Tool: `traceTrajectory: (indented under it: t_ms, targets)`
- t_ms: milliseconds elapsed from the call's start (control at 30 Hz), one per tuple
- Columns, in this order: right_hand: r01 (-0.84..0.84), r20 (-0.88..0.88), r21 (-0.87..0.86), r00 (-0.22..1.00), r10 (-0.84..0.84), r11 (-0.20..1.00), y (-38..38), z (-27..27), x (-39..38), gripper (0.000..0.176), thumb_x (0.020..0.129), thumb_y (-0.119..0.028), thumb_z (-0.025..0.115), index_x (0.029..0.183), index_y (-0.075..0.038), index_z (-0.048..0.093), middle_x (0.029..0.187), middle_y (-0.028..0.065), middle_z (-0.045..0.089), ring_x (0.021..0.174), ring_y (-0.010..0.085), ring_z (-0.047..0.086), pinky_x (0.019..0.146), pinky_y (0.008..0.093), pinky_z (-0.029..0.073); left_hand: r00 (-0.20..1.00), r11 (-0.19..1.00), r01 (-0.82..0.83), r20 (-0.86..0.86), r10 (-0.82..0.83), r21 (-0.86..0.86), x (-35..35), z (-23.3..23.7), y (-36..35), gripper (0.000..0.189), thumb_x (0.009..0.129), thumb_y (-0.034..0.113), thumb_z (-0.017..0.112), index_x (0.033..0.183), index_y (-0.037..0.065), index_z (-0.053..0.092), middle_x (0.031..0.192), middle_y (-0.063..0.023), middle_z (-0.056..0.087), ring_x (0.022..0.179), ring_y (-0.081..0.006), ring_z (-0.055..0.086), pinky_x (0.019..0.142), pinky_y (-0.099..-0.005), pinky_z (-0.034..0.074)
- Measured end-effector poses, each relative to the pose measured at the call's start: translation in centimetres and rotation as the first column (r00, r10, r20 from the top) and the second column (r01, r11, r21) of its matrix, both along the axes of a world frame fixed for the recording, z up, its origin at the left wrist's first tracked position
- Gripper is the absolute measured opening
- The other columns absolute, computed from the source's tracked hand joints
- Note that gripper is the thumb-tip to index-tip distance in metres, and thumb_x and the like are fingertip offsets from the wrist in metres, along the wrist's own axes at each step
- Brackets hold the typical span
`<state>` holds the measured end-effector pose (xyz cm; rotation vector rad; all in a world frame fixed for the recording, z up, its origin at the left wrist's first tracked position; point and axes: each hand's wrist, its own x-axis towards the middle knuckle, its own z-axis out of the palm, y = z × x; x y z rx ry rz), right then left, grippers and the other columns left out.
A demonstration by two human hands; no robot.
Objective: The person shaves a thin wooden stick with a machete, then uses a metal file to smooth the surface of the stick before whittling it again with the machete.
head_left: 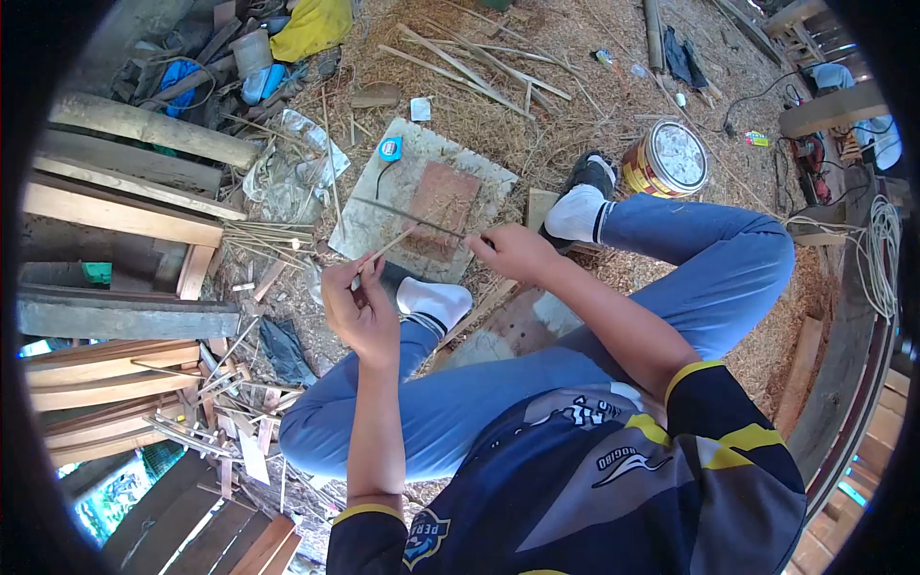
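Observation:
My left hand (pixel 359 305) is closed around a thin light wooden stick (pixel 391 243), which slants up to the right from the fingers. In my right hand (pixel 513 253) is a long, thin dark tool (pixel 407 218), pointing away to the left; its exact kind cannot be made out. The two cross or nearly meet at the stick's tip, above a worn pale board (pixel 383 235). On that board lie a reddish-brown block (pixel 446 206) and a blue tape measure (pixel 390 149) with a dark strap.
A paint bucket (pixel 677 158) stands beyond my right knee. Wood shavings and loose sticks (pixel 479 72) cover the floor ahead. Stacked planks (pixel 125 216) and a bundle of thin sticks (pixel 273 236) are at left. A coiled pale cord (pixel 877 254) hangs at right.

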<state>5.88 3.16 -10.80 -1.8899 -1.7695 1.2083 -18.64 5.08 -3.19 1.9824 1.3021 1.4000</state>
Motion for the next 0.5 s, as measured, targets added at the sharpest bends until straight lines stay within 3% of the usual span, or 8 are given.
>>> traceTrajectory:
  t_ms: [67,167,267,400,500]
  targets:
    - [-0.037,-0.041,0.068,0.998,0.04,0.997,-0.7,1.8,-0.4,0.061,0.104,-0.058,0.052,0.098,-0.003,0.079,0.091,0.026,0.075,0.088,0.0467,0.073,0.082,0.0555,0.058,1.0,1.0,-0.006,0.001,0.006,-0.022,0.2,-0.3,-0.3,0.009,0.105,-0.009,0.056,0.113,-0.008,0.052,0.109,-0.0155,0.06,0.101,-0.0237,0.073,0.086,-0.0345,0.07]
    - [-0.017,-0.081,0.039,0.997,0.02,0.999,-1.0,1.4,-0.7,0.061,0.104,-0.057,0.052,0.098,-0.003,0.078,0.092,0.0254,0.076,0.088,0.0468,0.073,0.083,0.0554,0.057,0.999,0.999,-0.006,0.032,0.008,-0.048,-0.1,-0.3,-0.1,0.011,0.106,-0.009,0.055,0.115,-0.007,0.051,0.11,-0.0158,0.06,0.1,-0.0218,0.071,0.085,-0.0343,0.07]
    - [-0.004,0.029,-0.096,1.0,0.007,0.995,0.6,-1.5,0.4,0.06,0.104,-0.056,0.052,0.099,-0.002,0.077,0.092,0.0252,0.075,0.088,0.0468,0.073,0.083,0.0559,0.057,0.998,1.0,-0.001,0.06,0.003,-0.031,-0.1,-0.8,-0.1,0.012,0.106,-0.01,0.054,0.116,-0.006,0.051,0.111,-0.016,0.06,0.099,-0.0205,0.07,0.085,-0.0337,0.07]
    - [-0.032,-0.054,0.074,0.998,0.036,0.997,-0.4,0.4,-0.1,0.061,0.104,-0.057,0.051,0.101,-0.002,0.077,0.094,0.0256,0.075,0.09,0.0472,0.072,0.082,0.0569,0.056,0.998,1.0,-0.008,0.059,0.009,-0.02,0.4,-0.7,0.2,0.011,0.106,-0.01,0.053,0.116,-0.006,0.05,0.111,-0.016,0.059,0.099,-0.02,0.069,0.083,-0.0333,0.07]
    - [-0.012,-0.057,-0.013,0.998,0.011,1.0,-0.2,-1.3,0.3,0.059,0.105,-0.055,0.051,0.1,-0.002,0.077,0.095,0.0263,0.075,0.09,0.048,0.072,0.083,0.0568,0.056,0.999,1.0,-0.01,0.037,0.011,-0.025,0.2,-0.6,0.0,0.011,0.106,-0.009,0.053,0.116,-0.006,0.049,0.111,-0.016,0.06,0.098,-0.0195,0.068,0.082,-0.0334,0.071]
